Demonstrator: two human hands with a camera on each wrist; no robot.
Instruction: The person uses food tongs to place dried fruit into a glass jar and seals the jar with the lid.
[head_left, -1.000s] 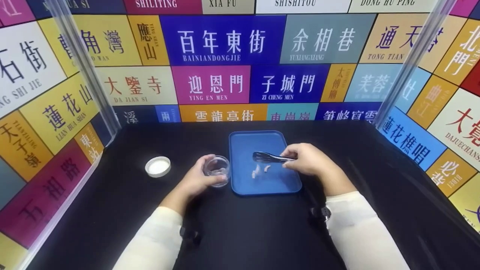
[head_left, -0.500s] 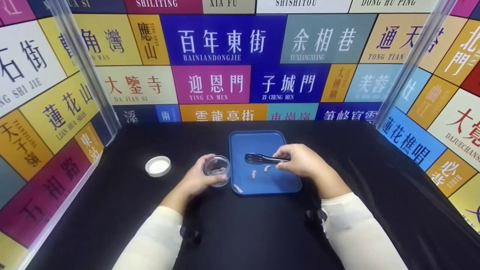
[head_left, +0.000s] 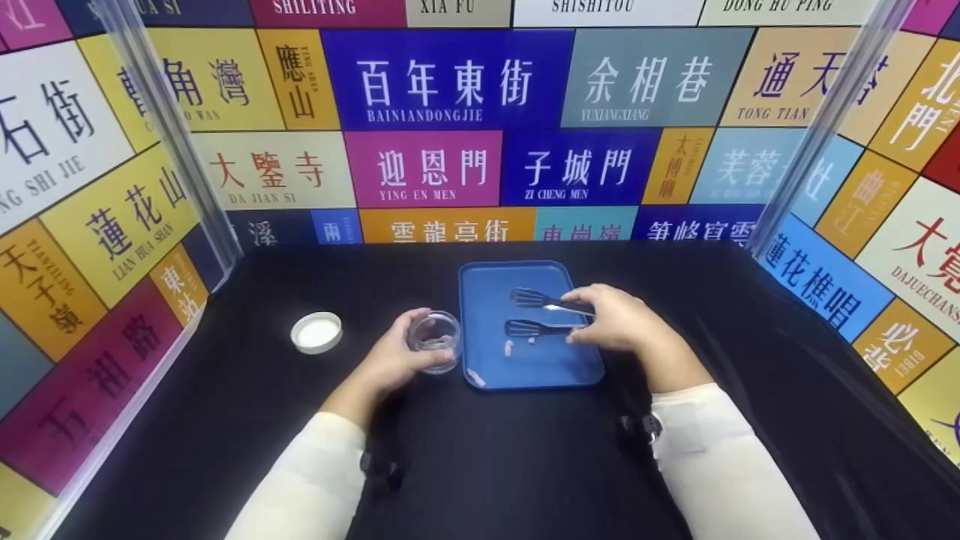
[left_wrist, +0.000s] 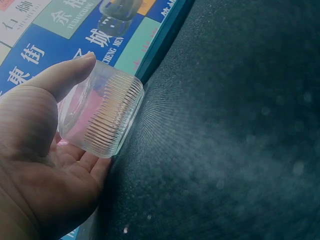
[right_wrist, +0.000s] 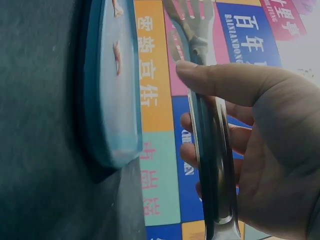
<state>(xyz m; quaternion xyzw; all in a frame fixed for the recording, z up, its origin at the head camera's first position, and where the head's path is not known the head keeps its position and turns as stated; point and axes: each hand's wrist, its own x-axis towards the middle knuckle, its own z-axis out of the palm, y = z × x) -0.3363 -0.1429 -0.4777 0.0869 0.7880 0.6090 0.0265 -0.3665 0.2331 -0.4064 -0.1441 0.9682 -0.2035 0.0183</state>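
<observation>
Covering the desk [head_left: 225, 420] was a black cloth, with a blue tray [head_left: 559, 371] on it. The right hand [head_left: 622, 322] gripped opened tongs [head_left: 536, 313] over the tray; the left hand [head_left: 390, 364] grasped a clear jar [head_left: 433, 339] beside it. Small pale pieces [head_left: 510, 348] lay on the tray.

A small clear glass jar [head_left: 434, 341] with a ribbed, threaded neck stands open just left of the blue tray, the left hand [head_left: 390, 360] wrapped around it. Dark metal tongs [head_left: 541, 315] with slotted, fork-like tips hover spread open over the tray's middle, gripped by the right hand [head_left: 619, 322]. Small pale pieces [head_left: 509, 348] lie on the tray beneath the tips.
</observation>
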